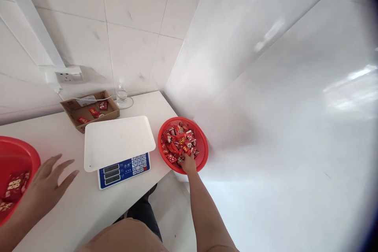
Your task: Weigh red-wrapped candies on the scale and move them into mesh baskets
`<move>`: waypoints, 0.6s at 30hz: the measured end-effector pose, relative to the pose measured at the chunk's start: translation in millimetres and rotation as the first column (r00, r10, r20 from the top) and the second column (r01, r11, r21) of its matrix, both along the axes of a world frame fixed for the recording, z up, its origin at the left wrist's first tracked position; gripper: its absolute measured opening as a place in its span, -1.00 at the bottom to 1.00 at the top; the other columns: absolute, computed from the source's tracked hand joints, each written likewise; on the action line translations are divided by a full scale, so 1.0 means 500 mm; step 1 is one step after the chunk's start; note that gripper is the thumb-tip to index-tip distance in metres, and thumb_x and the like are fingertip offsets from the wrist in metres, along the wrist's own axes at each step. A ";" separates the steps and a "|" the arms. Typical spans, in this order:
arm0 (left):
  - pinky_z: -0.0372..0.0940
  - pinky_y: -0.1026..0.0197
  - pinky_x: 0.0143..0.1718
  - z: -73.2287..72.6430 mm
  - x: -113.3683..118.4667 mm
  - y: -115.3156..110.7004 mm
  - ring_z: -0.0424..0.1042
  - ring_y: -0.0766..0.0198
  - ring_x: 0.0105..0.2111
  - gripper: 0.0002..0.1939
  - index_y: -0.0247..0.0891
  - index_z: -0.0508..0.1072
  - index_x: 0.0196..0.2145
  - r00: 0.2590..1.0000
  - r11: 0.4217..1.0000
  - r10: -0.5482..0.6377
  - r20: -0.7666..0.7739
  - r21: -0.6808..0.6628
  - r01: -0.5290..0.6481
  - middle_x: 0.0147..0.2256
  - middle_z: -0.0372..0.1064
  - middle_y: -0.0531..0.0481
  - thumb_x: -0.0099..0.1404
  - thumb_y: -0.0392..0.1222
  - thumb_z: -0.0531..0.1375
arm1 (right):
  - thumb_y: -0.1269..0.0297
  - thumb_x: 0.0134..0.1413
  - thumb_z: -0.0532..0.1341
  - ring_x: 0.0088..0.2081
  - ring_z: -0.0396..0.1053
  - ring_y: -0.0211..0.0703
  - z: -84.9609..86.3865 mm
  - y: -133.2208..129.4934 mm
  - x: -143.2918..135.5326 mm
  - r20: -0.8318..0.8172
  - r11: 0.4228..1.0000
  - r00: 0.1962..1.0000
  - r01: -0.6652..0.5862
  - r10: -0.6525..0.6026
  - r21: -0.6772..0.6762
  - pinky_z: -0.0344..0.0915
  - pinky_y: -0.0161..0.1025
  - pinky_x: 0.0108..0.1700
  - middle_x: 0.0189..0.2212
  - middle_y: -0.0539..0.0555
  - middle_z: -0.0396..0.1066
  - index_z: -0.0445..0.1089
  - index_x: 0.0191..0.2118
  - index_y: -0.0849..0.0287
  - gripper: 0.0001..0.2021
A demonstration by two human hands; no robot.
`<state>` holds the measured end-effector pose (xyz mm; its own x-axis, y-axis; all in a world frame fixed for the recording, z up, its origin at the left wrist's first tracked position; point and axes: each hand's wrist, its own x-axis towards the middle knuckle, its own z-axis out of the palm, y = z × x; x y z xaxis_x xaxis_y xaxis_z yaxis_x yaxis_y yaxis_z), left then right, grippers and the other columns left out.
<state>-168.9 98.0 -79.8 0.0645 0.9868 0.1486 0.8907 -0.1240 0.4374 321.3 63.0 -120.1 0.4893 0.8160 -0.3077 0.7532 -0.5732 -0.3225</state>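
Red plastic with a mesh-like wall forms the round basket of wrapped sweets [202, 158] at the right end of the white rectangular table [144, 104], and the right hand [188, 163] reaches into it from the near side. Its fingers touch the small, shiny red-wrapped sweets [180, 138] heaped inside, mostly toward the left of the basket; whether they pinch one cannot be told, as the fingertips are lost among the wrappers. The left hand [51, 181] is empty, palm down with its fingers spread apart, just beside the rim of a larger red plastic basin [20, 145] at the left edge of the view. Inside that basin lie red packets with pale gold printing [14, 186], partly cut off by the edge of the view. Between the two hands stands a blue electronic scale with a number keypad and three dark display windows [125, 170], topped by a bare white rectangular tray [118, 141]. Behind the tray, near the wall, an open brown cardboard box [97, 120] holds a few red packets [95, 112] and has a white label on its inner side. A clear, transparent bottle [121, 95] stands just to the right of the box, with a thin white cable [130, 104] curving beside it. Above the box, a white plug [53, 80] sits at the white wall socket [69, 75] on the pale tiled wall [136, 19].
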 end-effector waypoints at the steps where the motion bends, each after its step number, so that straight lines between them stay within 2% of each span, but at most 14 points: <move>1: 0.12 -0.16 0.12 0.006 0.012 -0.005 0.04 -0.03 0.21 -0.69 0.05 0.28 -0.08 1.000 1.000 -0.012 0.016 -0.009 0.012 0.22 0.02 0.12 0.25 0.08 -0.04 | 0.16 -0.11 0.23 -0.04 0.30 0.00 -0.004 -0.003 0.004 -0.017 0.999 1.000 -0.005 0.006 0.046 0.22 -0.12 -0.06 0.15 0.20 0.10 0.37 -0.04 0.11 -0.57; 5: 0.16 -0.12 0.11 0.021 0.045 -0.018 0.16 -0.01 0.15 -0.71 0.02 0.32 -0.14 0.996 0.997 -0.054 0.073 -0.054 0.058 0.15 0.15 0.05 0.23 0.08 -0.03 | 0.11 -0.07 0.19 -0.21 0.37 -0.11 -0.004 -0.008 0.016 -0.061 0.988 0.997 0.062 -0.054 0.142 0.28 -0.19 -0.17 0.00 0.18 0.27 0.45 -0.25 0.17 -0.70; 8: 0.15 -0.11 0.11 0.026 0.059 -0.020 0.19 -0.01 0.13 -0.67 -0.03 0.35 -0.16 0.991 0.991 -0.101 0.089 -0.083 0.109 0.10 0.22 -0.04 0.22 0.10 -0.03 | 0.07 -0.12 0.20 -0.20 0.36 -0.08 0.007 -0.007 0.021 -0.091 0.972 0.990 0.126 -0.110 0.200 0.28 -0.19 -0.16 -0.14 0.17 0.38 0.45 -0.36 0.18 -0.72; 10: 0.16 -0.09 0.10 0.030 0.066 -0.022 0.19 0.01 0.13 -0.66 -0.03 0.36 -0.16 0.989 0.989 -0.107 0.106 -0.095 0.117 0.07 0.25 -0.06 0.22 0.11 -0.03 | 0.02 -0.15 0.21 -0.22 0.37 -0.06 0.016 -0.006 0.023 -0.188 0.946 0.969 0.207 -0.163 0.248 0.29 -0.17 -0.17 -0.28 0.11 0.44 0.43 -0.40 0.17 -0.70; 12: 0.17 -0.07 0.09 0.035 0.075 -0.023 0.21 0.04 0.12 -0.66 -0.03 0.37 -0.17 0.986 0.987 -0.101 0.130 -0.113 0.116 0.06 0.27 -0.06 0.21 0.12 -0.02 | -0.04 -0.17 0.21 -0.28 0.39 -0.07 0.025 -0.007 0.026 -0.387 0.881 0.886 0.377 -0.253 0.285 0.32 -0.16 -0.22 -0.37 0.06 0.45 0.40 -0.37 0.16 -0.65; 14: 0.21 -0.04 0.06 0.041 0.088 -0.024 0.24 0.04 0.10 -0.65 -0.04 0.40 -0.18 0.980 0.980 -0.102 0.169 -0.153 0.128 0.06 0.27 -0.06 0.20 0.13 -0.01 | -0.06 -0.20 0.23 -0.31 0.41 -0.10 0.036 -0.010 0.031 -0.610 0.757 0.730 0.576 -0.307 0.308 0.35 -0.17 -0.25 -0.37 0.05 0.45 0.37 -0.32 0.16 -0.61; 16: 0.28 0.00 -0.02 0.048 0.108 -0.025 0.28 0.02 0.06 -0.63 -0.04 0.44 -0.20 0.968 0.964 -0.093 0.232 -0.223 0.146 0.07 0.28 -0.05 0.17 0.15 0.02 | -0.05 -0.24 0.26 -0.27 0.41 -0.12 0.052 -0.014 0.035 -0.765 0.629 0.589 0.704 -0.259 0.329 0.38 -0.16 -0.23 -0.31 0.05 0.45 0.34 -0.32 0.15 -0.60; 18: 0.33 0.06 -0.10 0.059 0.138 -0.026 0.32 0.01 0.02 -0.61 -0.03 0.45 -0.19 0.941 0.939 -0.057 0.334 -0.303 0.165 0.05 0.32 -0.03 0.13 0.18 0.06 | -0.04 -0.26 0.29 -0.23 0.40 -0.13 0.074 -0.020 0.034 -0.853 0.571 0.497 0.751 -0.157 0.332 0.38 -0.13 -0.18 -0.28 0.02 0.44 0.32 -0.34 0.12 -0.61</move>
